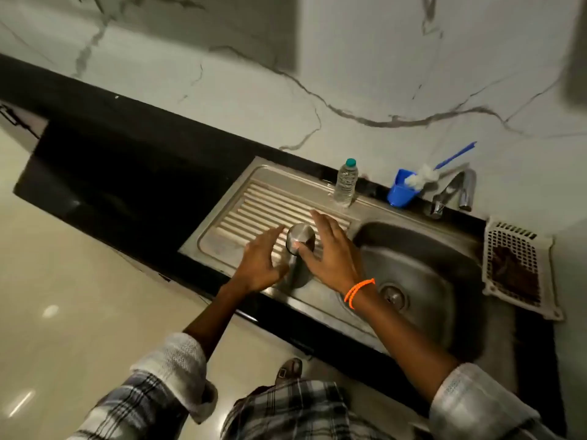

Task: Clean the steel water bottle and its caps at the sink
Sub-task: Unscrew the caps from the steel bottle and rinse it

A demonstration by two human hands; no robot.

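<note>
Black stone counter [127, 160] runs across your view under a veined marble wall [349, 58], and set into it is the steel sink unit: a ribbed drainboard [254, 201] on the left, the basin [428, 271] with its drain on the right. Along the back edge you have a tap [454, 192], a white perforated basket [514, 265] at the basin's far side, a blue cup [401, 188] with a bottle brush [425, 176] leaning out of it, and a small clear plastic bottle [345, 182] with a green cap

What matters to you is the steel water bottle [298, 249]. It stands upright on the near part of the drainboard, just left of the basin, its long axis pointing almost straight up at your head, so you see mostly its round capped top. It sits between your two hands. Your left hand [260, 265] is spread, fingers straight, just beside the bottle's left flank; I cannot tell whether the thumb touches the body. Your right hand [330, 252], orange thread at the wrist, is also spread, its thumb lying against the cap's rim, fingers reaching past the top. Neither hand is curled round anything

Both are about equally near; my judgement is that the left should close on the body and the right on the cap to unscrew it, which looks like the opening step
</note>
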